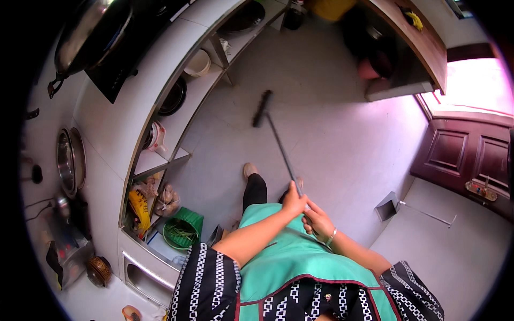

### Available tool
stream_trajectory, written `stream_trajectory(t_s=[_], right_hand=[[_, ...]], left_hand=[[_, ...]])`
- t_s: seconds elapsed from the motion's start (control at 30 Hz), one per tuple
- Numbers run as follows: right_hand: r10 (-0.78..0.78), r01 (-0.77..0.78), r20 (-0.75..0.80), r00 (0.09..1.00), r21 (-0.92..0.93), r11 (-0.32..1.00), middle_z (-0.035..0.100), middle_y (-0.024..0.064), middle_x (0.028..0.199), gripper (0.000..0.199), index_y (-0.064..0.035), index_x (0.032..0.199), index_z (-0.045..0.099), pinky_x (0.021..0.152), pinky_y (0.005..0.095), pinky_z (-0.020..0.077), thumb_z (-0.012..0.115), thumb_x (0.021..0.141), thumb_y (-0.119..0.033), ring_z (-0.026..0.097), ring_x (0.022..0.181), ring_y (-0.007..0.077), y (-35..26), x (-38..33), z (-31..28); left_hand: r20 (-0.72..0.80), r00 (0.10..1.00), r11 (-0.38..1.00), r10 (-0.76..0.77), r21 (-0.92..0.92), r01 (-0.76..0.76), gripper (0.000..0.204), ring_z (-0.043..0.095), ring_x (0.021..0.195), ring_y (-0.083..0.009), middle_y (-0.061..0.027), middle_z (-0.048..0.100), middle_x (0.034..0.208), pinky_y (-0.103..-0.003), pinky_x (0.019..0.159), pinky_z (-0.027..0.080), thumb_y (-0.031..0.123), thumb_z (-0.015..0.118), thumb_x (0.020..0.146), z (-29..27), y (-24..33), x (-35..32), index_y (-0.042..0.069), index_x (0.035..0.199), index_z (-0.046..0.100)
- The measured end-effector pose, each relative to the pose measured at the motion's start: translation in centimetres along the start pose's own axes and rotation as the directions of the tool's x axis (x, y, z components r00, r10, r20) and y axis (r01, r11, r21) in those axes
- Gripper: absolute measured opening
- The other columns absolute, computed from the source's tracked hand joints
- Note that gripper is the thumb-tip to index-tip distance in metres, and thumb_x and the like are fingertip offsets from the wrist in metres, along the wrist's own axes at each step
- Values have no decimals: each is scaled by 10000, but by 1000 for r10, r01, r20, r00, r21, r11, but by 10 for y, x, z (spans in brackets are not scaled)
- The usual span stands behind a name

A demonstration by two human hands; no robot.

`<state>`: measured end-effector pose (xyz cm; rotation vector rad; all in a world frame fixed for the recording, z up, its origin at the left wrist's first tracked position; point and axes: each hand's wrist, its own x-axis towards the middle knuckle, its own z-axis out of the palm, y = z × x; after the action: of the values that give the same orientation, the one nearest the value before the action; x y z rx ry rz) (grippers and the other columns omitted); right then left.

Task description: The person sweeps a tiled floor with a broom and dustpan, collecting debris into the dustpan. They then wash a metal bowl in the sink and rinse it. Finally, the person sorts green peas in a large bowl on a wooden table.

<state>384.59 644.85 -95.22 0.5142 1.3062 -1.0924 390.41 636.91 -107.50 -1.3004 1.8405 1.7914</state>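
A broom [280, 143] with a long thin handle and a dark, narrow bristle head reaches out over the pale floor ahead of me. The bristle head is slightly blurred and lies near the shelf side. My left hand [294, 202] is closed around the handle higher up the picture. Just below and to the right, my right hand [319, 221] is wrapped round the handle's near end. To the right, a grey long-handled dustpan [386, 206] rests on the floor, apart from both hands.
On my left runs a white counter [140, 91] with open shelves holding bowls and bags. A green basket [183, 228] with leafy stalks stands by the lowest shelf. A wooden-topped table [428, 53] is at the far right, near a dark red door [450, 152]. My shoe [249, 170] shows ahead.
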Motion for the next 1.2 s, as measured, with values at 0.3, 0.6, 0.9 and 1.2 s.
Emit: stream_trajectory(t_s=[0.3,0.6,0.9,1.2], right_hand=[[124,-131,219,968,20,991,507,-2,658,424,-88,1292,395,399,173,347,471,876,-128,435,465,55,12,118,-9],[-6,19,-107,994,123,992,495,12,752,471,-137,1358,285,372,161,271,405,904,-110,335,483,45,-11,-30,-168],[-143,126,162,976,115,985,464,-10,674,489,-119,1364,278,382,171,266,424,897,-128,356,479,45,-133,56,-82],[-60,65,-26,998,222,973,465,-7,657,462,-113,1347,300,362,167,258,422,902,-145,342,453,38,-221,129,-13]], left_hand=[[-123,919,926,-375,-97,365,584,575,937,-377,-289,531,1083,-414,776,483,166,531,763,-33,-44,49,-61,1246,292],[288,923,966,-256,50,252,784,611,832,-306,-253,557,1022,-367,736,502,195,545,764,144,87,-4,-44,1354,87],[-158,986,998,-45,40,52,713,510,1044,-393,-273,506,1145,-410,883,417,240,525,755,34,132,103,-26,1334,206],[26,997,944,-76,325,63,754,544,998,-382,-280,532,1095,-415,865,430,257,540,731,-34,162,227,-33,1336,196]])
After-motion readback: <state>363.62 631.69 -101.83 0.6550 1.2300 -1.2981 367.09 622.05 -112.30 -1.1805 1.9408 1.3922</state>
